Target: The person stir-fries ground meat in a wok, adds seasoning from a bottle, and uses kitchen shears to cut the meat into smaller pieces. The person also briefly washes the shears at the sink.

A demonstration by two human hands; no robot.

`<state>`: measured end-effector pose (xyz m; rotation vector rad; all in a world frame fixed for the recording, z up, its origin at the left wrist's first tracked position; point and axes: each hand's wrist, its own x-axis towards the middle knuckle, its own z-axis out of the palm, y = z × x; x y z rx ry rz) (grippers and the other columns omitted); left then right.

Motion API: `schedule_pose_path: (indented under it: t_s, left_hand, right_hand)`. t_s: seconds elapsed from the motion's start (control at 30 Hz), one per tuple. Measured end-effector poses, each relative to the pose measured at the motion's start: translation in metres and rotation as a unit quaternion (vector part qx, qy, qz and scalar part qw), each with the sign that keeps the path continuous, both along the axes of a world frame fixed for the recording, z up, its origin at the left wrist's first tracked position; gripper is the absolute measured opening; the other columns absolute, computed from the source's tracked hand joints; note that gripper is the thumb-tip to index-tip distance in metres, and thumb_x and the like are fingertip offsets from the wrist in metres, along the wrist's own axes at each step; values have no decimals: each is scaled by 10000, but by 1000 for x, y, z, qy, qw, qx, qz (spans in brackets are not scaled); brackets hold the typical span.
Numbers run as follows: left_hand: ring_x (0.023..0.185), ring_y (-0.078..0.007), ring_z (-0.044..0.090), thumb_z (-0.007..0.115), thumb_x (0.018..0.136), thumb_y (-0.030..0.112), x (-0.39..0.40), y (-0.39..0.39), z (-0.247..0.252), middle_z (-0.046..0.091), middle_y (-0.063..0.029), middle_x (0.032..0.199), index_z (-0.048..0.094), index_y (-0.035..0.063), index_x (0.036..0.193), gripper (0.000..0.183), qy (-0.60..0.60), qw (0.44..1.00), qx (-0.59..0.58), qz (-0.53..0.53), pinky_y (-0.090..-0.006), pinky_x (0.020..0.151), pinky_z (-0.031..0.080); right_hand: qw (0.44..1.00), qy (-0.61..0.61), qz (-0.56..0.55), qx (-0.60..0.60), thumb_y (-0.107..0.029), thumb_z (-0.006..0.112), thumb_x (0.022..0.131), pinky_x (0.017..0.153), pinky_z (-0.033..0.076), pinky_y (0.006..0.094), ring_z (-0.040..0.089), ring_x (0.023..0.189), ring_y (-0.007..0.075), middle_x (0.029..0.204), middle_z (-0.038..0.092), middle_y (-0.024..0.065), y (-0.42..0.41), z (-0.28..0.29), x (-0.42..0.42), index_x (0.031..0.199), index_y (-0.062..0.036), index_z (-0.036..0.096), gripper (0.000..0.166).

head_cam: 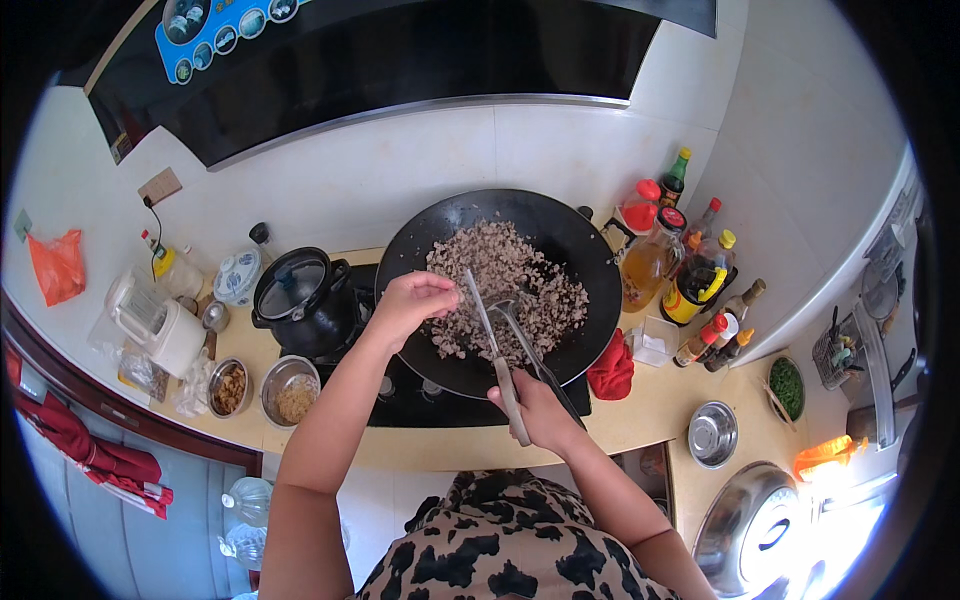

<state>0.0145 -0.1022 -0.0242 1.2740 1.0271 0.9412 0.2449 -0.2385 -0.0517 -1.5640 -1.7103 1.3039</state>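
Observation:
A large black wok (401, 247) holds crumbled browned minced meat (487, 251). My right hand (540, 412) grips the pale handle of a knife (511, 397), whose narrow blade points up and away over the meat. A metal spatula (529, 349) leans in the wok; its dark handle passes beside and partly behind my right hand, and whether I also touch it is unclear. Above the wok's left side, my left hand (412, 307) has its fingertips drawn together near the blade. Anything pinched between them is too small to make out.
Left of the wok stands a lidded black pot (304, 300), with a bowl of brown chunks (229, 386) and a bowl of tan crumbs (291, 394) nearer. Sauce bottles (697, 277), a red cloth (611, 367), a metal bowl (712, 435) and chopped greens (785, 386) are right.

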Motion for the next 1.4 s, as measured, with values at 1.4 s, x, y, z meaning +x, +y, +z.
schedule_pose_path:
  t_s: [1.4]
  left_hand:
    - [953,-180,672,716,896,91,13,-14,-14,690,-110,1057,636,-22,1098,245,-98,995,-17,15,-310,880,549]
  right_hand:
    - [997,9,69,-31,-638,547,919,870,481,469,636,1017,450,1036,639,318,-3,7,2,1093,64,520,725]
